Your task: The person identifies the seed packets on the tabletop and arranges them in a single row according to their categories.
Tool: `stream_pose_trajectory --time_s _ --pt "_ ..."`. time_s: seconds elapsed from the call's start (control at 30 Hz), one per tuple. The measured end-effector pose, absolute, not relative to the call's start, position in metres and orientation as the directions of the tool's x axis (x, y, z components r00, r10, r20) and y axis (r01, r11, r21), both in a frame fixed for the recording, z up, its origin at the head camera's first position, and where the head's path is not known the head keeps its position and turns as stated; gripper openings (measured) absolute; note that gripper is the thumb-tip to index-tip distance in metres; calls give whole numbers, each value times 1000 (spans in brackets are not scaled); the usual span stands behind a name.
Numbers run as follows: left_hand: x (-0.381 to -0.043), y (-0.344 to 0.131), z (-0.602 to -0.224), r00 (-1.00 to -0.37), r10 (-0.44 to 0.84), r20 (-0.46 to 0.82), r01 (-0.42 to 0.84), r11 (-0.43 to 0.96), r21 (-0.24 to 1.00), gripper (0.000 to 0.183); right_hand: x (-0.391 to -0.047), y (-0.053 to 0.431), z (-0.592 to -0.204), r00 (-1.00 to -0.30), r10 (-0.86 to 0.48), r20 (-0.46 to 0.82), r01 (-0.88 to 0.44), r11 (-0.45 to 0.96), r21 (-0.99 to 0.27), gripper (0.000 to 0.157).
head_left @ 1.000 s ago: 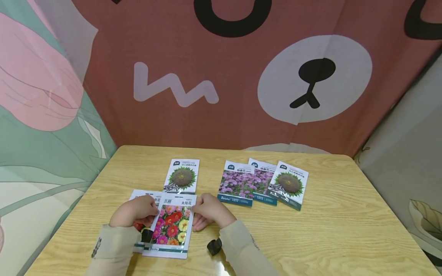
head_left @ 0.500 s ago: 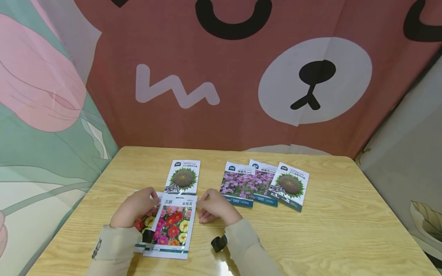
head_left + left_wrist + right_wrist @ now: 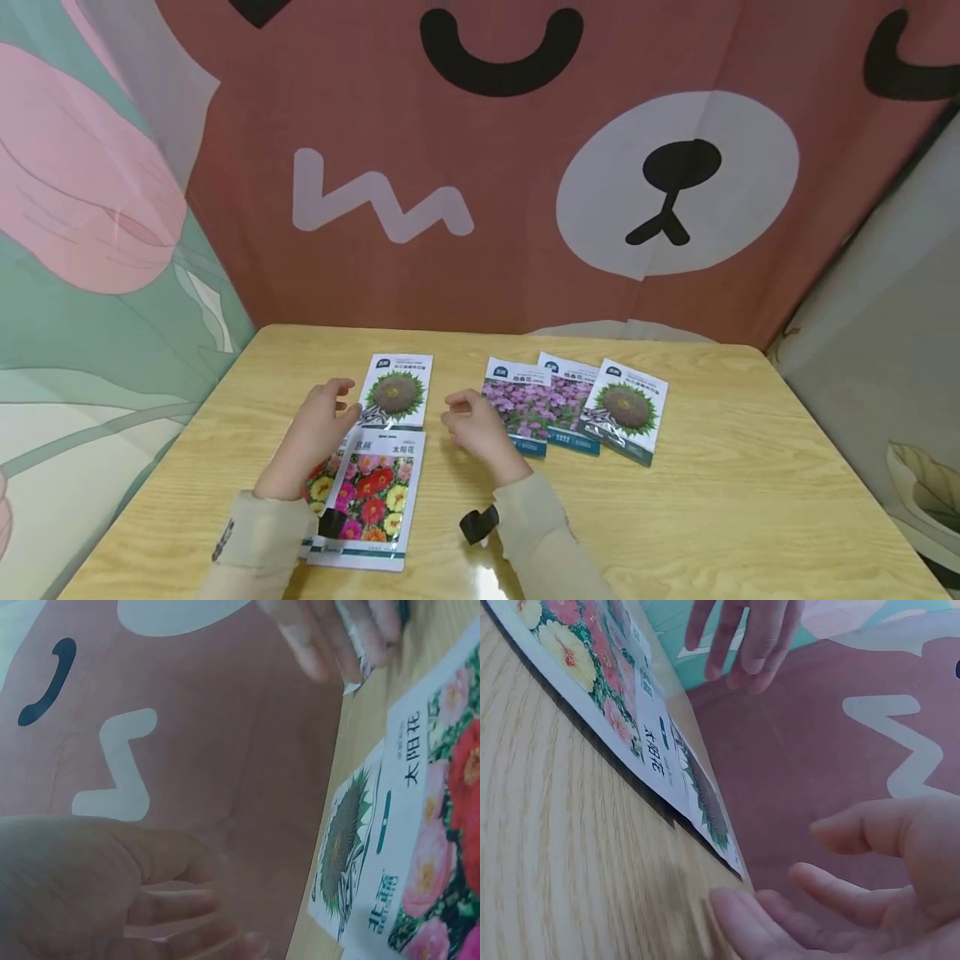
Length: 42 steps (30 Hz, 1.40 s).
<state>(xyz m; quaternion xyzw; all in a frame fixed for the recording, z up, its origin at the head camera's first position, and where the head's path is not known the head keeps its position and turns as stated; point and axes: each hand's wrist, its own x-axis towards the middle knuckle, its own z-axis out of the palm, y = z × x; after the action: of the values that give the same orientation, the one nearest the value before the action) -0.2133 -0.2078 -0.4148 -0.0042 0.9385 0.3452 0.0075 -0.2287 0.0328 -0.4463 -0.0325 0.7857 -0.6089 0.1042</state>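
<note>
Two overlapping seed packets with colourful flowers lie at the near left; the upper flower packet [image 3: 375, 496] partly covers the other flower packet [image 3: 321, 483]. My left hand [image 3: 318, 429] hovers over the covered one, fingers loosely bent and holding nothing. Just behind lies a sunflower seed packet [image 3: 395, 392], close to the left fingertips. To its right my right hand [image 3: 480, 429] is raised with relaxed fingers and nothing in them, beside the purple-flower packet [image 3: 517, 404]. In the right wrist view, the flower packet [image 3: 592, 660] lies flat with its edge slightly lifted.
On the right, another purple-flower packet [image 3: 573, 392] lies partly under a second sunflower packet [image 3: 626, 408]. The wooden table [image 3: 712, 500] ends at a wall hanging [image 3: 360, 283] with a bear print. A black wrist device [image 3: 478, 525] sits at the right cuff.
Both hands have come off the flower packets and moved up toward the back of the table. The fingers have loosened, and the packets stay in place.
</note>
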Motion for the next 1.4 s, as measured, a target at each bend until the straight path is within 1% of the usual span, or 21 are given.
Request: stream_pose_trajectory --time_s 0.2,0.37,0.5,0.6,0.8,1.03,1.13,1.3,1.4 --pt "-216 -208 -418 -1000 -4 23 12 737 676 55 -235 28 -452 -982 -154 -108 80 175 -981 42" --pt "-225 -206 -421 -1000 16 -13 4 761 649 55 -242 26 -457 -980 -148 -137 126 80 -989 46" --pt "-235 -206 -422 -998 22 -56 -21 737 676 57 -247 23 -459 -979 -137 -153 151 25 -988 46" --pt "-242 -207 -425 -994 20 -112 -63 724 687 58 -251 17 -460 -980 -126 -156 155 18 -988 46" --pt "-253 -211 -435 -982 13 -186 -108 773 625 60 -256 6 -462 -973 -151 -172 170 28 -985 45" --pt "-260 -211 -440 -985 16 -174 -92 800 593 54 -262 -3 -458 -971 -145 -189 186 33 -982 43" --pt "-262 -210 -442 -985 11 -173 -98 788 608 53 -264 -6 -457 -970 -155 -185 182 34 -983 43" --pt "-264 -207 -444 -986 16 -168 -100 747 658 54 -266 -8 -458 -975 -150 -164 153 83 -985 41" --pt "-266 -205 -444 -984 5 -179 -122 711 692 55 -268 -7 -460 -978 -147 -146 129 119 -984 40"
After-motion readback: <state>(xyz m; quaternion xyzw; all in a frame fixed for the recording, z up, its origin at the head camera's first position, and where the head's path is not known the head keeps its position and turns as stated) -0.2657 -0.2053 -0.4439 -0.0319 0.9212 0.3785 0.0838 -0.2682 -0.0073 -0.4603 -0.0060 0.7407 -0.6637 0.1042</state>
